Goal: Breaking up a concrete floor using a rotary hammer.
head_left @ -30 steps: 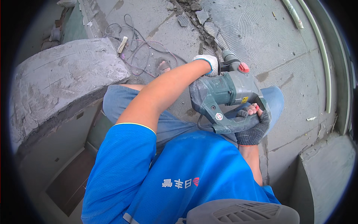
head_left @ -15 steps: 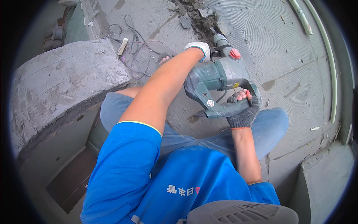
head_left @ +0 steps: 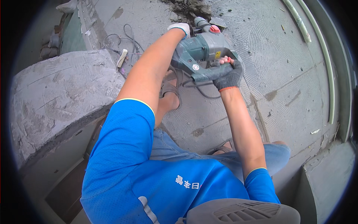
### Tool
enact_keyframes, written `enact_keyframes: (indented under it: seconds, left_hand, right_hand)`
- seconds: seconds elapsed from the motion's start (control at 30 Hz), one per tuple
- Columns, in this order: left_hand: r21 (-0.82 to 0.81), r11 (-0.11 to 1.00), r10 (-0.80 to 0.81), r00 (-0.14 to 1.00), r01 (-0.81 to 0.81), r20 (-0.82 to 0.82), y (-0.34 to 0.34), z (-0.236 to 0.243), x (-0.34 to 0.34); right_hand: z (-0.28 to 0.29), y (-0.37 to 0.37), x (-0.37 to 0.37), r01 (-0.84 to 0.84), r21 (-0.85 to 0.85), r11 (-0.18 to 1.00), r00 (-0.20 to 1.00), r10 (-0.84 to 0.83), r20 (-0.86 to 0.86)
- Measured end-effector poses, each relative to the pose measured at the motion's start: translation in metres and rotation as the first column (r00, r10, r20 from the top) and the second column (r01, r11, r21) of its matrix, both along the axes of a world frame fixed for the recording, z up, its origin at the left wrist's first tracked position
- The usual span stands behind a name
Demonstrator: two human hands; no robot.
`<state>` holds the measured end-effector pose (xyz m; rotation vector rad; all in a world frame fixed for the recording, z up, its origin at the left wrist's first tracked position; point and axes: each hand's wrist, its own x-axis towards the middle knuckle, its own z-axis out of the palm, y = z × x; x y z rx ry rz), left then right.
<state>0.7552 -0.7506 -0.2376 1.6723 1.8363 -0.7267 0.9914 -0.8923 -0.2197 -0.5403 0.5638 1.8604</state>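
Note:
Out in front of me, both arms stretch forward to a green and grey rotary hammer [head_left: 199,48] with a red knob on its side. My left hand [head_left: 181,28], in a white glove, is closed at the black side handle near the chuck; its fingertips are mostly hidden. Around the rear handle wraps my right hand [head_left: 229,74] in a dark fingerless glove, fingertips by the red trigger. The tool's chuck [head_left: 202,22] points away at a patch of broken rubble [head_left: 184,8]; the bit's tip cannot be made out there.
Left of me stands a rough concrete ledge [head_left: 63,97]. A white power strip [head_left: 122,58] lies by its corner with loose black cable [head_left: 131,37]. Pale pipes [head_left: 328,63] run along the right side. My sandalled foot [head_left: 170,89] is below the tool, near its cord.
Both hands have carried the rotary hammer forward and to the left, over the rubble. My body has leaned or shifted, so my sandalled foot now shows more. The grip of each hand stays the same.

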Motion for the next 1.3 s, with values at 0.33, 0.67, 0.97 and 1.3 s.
enact_keyframes:
  seconds: [0.33, 0.67, 0.97, 1.3]
  left_hand:
    - [-0.009, 0.96, -0.268, 0.925, 0.28, 0.269, -0.11, 0.067, 0.094]
    - [-0.199, 0.934, -0.154, 0.839, 0.296, 0.522, -0.202, 0.119, 0.174]
    - [-0.227, 0.909, -0.189, 0.831, 0.35, 0.524, -0.165, 0.093, 0.145]
    - [-0.104, 0.97, -0.161, 0.9, 0.221, 0.406, -0.123, 0.048, 0.082]
  right_hand:
    - [0.077, -0.111, 0.132, -0.123, 0.007, 0.992, 0.989, 0.122, 0.081]
    - [0.179, -0.204, 0.22, -0.117, -0.16, 0.98, 0.978, 0.142, 0.153]
    - [0.178, -0.169, 0.181, -0.088, -0.183, 0.979, 0.979, 0.119, 0.163]
    - [0.105, -0.115, 0.11, -0.137, -0.184, 0.973, 0.963, 0.174, 0.205]
